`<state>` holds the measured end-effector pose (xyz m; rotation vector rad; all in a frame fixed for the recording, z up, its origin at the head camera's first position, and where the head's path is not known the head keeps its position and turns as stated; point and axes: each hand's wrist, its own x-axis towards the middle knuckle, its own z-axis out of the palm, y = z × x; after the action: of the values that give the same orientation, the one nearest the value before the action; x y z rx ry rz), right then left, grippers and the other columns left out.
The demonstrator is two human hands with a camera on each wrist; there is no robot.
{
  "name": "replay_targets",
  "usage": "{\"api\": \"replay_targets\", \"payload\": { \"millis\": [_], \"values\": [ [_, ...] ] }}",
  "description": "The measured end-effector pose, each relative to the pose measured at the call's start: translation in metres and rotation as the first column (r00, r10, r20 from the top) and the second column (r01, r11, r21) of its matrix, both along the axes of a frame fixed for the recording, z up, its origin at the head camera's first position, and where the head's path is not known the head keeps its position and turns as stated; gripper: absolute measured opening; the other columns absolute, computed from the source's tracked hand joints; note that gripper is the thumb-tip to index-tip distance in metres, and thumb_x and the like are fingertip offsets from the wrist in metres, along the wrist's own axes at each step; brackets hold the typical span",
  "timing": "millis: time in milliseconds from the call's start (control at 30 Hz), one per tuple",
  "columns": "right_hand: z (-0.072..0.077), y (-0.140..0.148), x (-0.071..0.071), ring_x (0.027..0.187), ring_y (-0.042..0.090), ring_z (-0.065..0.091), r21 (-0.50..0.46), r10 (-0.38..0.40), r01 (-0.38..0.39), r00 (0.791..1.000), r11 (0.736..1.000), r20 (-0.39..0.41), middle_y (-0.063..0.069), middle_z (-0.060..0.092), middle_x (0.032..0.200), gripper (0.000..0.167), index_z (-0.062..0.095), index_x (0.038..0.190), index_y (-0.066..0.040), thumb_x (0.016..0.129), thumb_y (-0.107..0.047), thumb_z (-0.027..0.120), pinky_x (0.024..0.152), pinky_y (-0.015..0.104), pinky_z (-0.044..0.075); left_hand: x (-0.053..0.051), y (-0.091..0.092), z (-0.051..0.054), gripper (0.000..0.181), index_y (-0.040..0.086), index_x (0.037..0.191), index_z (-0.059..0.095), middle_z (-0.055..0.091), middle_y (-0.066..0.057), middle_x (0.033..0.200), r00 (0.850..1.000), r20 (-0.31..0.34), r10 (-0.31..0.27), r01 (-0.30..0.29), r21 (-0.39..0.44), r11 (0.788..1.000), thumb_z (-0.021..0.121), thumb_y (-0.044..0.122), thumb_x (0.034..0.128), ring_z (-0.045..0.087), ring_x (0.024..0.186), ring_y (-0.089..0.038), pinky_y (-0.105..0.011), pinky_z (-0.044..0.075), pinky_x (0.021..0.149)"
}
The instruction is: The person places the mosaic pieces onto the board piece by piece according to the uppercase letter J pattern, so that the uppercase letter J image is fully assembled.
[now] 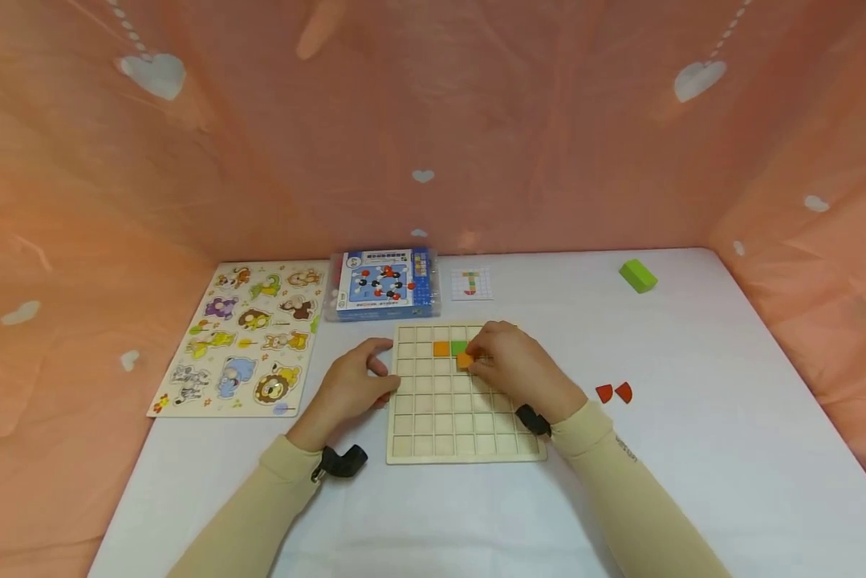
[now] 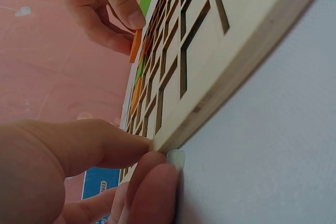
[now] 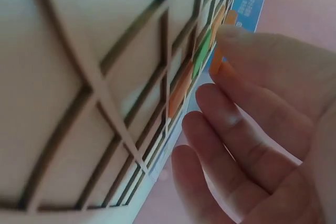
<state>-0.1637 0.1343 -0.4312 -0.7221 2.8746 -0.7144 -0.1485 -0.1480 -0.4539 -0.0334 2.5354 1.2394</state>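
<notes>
I see the left hand [image 1: 351, 384] pinching the grid board [image 1: 443, 405], the right hand [image 1: 517, 363] an orange tile [image 1: 465, 361]; animal puzzle [image 1: 248, 353], box [image 1: 382, 289], card [image 1: 471, 284], green block [image 1: 638, 275], red pieces [image 1: 624, 392] lie around.

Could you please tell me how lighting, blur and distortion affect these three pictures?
Head view: fairly even light, soft shadows on the white table, and the pattern card too small for fine detail; left wrist view: dimmer, the grid board steeply slanted and crowded toward its far end; right wrist view: hazy, low in contrast, its ribs looking bowed.
</notes>
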Motion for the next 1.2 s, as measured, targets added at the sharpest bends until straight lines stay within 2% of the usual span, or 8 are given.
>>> {"api": "replay_targets", "payload": {
  "millis": [167, 533, 1200],
  "values": [
    [-0.0027, -0.0022, 0.0013, 0.104, 0.021, 0.063, 0.015, 0.011, -0.011, 1.0, 1.0, -0.006, -0.001, 0.072, 0.106, 0.015, 0.083, 0.109, -0.012, 0.096, -0.019, 0.081, 0.095, 0.041, 0.059, 0.0003, 0.0016, 0.0016, 0.065, 0.014, 0.155, 0.055, 0.068, -0.009, 0.103, 1.0, 0.007, 0.001, -0.001, -0.001, 1.0, 0.078, 0.018, 0.0947, 0.07, 0.067, -0.014, -0.027, 0.056, 0.063],
    [-0.0038, -0.0085, 0.001, 0.106, 0.022, 0.066, 0.036, 0.012, -0.011, 1.0, 0.999, -0.024, 0.001, 0.073, 0.108, 0.015, 0.083, 0.11, -0.012, 0.096, -0.017, 0.079, 0.096, 0.042, 0.06, 0.0005, 0.0, 0.002, 0.065, 0.016, 0.155, 0.055, 0.068, -0.008, 0.105, 1.0, 0.026, 0.013, -0.013, -0.002, 1.0, 0.079, 0.018, 0.0952, 0.07, 0.069, -0.015, -0.027, 0.056, 0.064],
    [-0.0047, -0.009, 0.002, 0.101, 0.021, 0.064, 0.038, 0.012, -0.01, 0.999, 0.999, -0.042, 0.001, 0.072, 0.104, 0.014, 0.084, 0.108, -0.012, 0.096, -0.014, 0.079, 0.092, 0.041, 0.06, 0.0012, 0.0015, 0.0037, 0.065, 0.015, 0.156, 0.054, 0.068, -0.01, 0.106, 0.999, 0.032, 0.007, -0.007, 0.001, 1.0, 0.079, 0.019, 0.0959, 0.071, 0.07, -0.016, -0.027, 0.056, 0.064]
  ]
}}
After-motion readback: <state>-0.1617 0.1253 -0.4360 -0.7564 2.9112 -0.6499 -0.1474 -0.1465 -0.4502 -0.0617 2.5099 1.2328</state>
